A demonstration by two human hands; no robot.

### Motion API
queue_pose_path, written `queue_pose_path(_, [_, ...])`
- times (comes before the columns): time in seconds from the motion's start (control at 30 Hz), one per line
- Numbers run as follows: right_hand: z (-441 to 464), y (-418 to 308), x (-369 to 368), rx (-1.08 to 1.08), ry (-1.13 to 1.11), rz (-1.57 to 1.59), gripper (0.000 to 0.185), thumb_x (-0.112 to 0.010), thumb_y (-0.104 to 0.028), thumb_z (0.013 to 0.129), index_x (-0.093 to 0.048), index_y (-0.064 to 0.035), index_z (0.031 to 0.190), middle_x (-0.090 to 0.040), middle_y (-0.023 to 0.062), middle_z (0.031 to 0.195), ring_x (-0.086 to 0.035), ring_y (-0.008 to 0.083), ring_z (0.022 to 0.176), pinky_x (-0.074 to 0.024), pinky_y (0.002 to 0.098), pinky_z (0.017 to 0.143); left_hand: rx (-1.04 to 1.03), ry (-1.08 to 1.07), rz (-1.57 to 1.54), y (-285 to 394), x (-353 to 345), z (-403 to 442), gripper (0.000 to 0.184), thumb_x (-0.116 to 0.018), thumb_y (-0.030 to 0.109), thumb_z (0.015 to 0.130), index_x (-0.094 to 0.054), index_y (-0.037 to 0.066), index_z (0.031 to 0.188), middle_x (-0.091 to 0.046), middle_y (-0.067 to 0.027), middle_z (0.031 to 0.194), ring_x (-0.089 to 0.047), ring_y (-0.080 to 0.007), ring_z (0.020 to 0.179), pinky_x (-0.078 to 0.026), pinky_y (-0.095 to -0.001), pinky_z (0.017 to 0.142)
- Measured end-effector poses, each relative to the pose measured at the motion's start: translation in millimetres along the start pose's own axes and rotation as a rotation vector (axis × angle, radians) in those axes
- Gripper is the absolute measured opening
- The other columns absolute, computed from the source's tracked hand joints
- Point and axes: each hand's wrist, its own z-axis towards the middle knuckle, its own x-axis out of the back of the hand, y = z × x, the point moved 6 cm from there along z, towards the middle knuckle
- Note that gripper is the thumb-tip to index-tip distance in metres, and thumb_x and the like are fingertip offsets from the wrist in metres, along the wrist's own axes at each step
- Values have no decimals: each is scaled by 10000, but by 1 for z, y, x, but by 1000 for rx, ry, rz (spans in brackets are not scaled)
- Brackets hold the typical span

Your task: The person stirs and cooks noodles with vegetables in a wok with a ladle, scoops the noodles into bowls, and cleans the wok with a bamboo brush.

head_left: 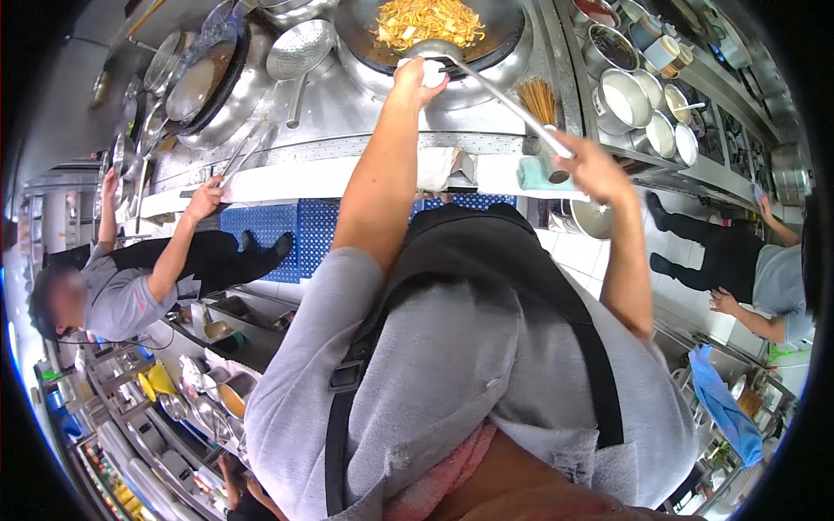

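Note:
Ahead of me a wok (499, 43) sits on the range, with noodles (426, 24) in it. At its near rim my left hand (420, 80) is closed on a folded white cloth (433, 73); how far its fingers reach round the rim is hidden. My right hand (595, 169), slightly blurred, is wrapped round the end of a ladle's long handle. The ladle (512, 102) slants up to the left, its bowl at the wok's near edge, close to my left hand. A bamboo brush (539, 100) stands upright to the right of the wok.
A perforated strainer (301, 49) and another wok (208, 87) lie left. Pots of seasoning (624, 100) line the right shelf. A green cloth (540, 174) lies on the front ledge. One co-worker (130, 295) stands left holding utensils, another (756, 269) right.

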Motion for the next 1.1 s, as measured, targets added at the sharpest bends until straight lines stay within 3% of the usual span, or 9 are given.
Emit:
queue_pose_path(0.2, [63,-52,44,86,231,-327,474,-643,-190,968,-616,-71,1427,-633,143,728,-643,232,592,-543,429,644,-85,16,-90,-14,-6,-90,164,-559,143,1024,-551,107,1184,-643,-126,1066,-635,-290,957,-606,-512,750])
queue_pose_path(0.3, [63,-36,68,628,443,-479,526,-626,-161,976,-557,-46,1484,-663,133,816,-603,184,559,-505,378,554,37,-14,-80,-39,15,-153,85,-535,150,1037,-563,140,1117,-646,-97,1011,-644,-263,893,-598,-452,710])
queue_pose_path(0.5, [-15,-70,109,-82,-134,-174,534,-642,-131,983,-537,-7,1491,-749,149,1122,-674,222,773,-565,386,752,-18,21,-99,11,-37,-93,152,-531,200,1064,-561,98,1172,-640,-126,1076,-629,-304,915,-598,-435,710])
queue_pose_path(0.67, [68,-15,56,466,328,-370,516,-676,-126,967,-585,-38,1467,-716,93,951,-629,183,748,-531,343,680,-113,39,-73,-45,11,-102,185,-564,183,1036,-561,96,1199,-652,-112,1106,-652,-253,970,-603,-448,757])
queue_pose_path(0.8, [16,-42,102,293,275,-300,522,-677,-81,942,-603,-62,1458,-714,94,918,-610,155,688,-519,325,617,16,100,70,-44,18,-175,190,-564,179,1030,-565,85,1195,-665,-124,1074,-668,-251,902,-602,-411,740])
queue_pose_path(0.93, [-33,-62,160,23,71,-208,516,-686,-32,910,-655,-104,1420,-653,62,857,-517,81,570,-431,276,479,-105,-32,-30,14,-44,-125,170,-565,195,1044,-563,88,1176,-653,-123,1044,-653,-276,902,-604,-397,712])
queue_pose_path(0.97, [-23,-60,162,29,101,-332,601,-676,46,860,-626,-89,1443,-740,127,1110,-599,143,649,-517,302,576,-106,27,-41,13,-46,-106,179,-572,200,1040,-567,87,1178,-655,-121,1036,-650,-273,905,-605,-392,705])
queue_pose_path(1.07, [37,-21,140,513,251,-646,605,-707,42,843,-639,-94,1429,-738,169,1176,-659,222,804,-558,351,777,-111,16,-78,-15,-17,-77,203,-582,211,1033,-565,89,1194,-659,-124,1041,-651,-263,912,-606,-392,685])
queue_pose_path(1.1, [38,-24,140,480,275,-592,588,-719,23,843,-647,-93,1415,-734,183,1194,-681,255,856,-549,368,823,-116,-7,-81,-30,-1,-85,197,-571,191,1031,-563,92,1201,-661,-115,1040,-655,-247,914,-607,-394,694])
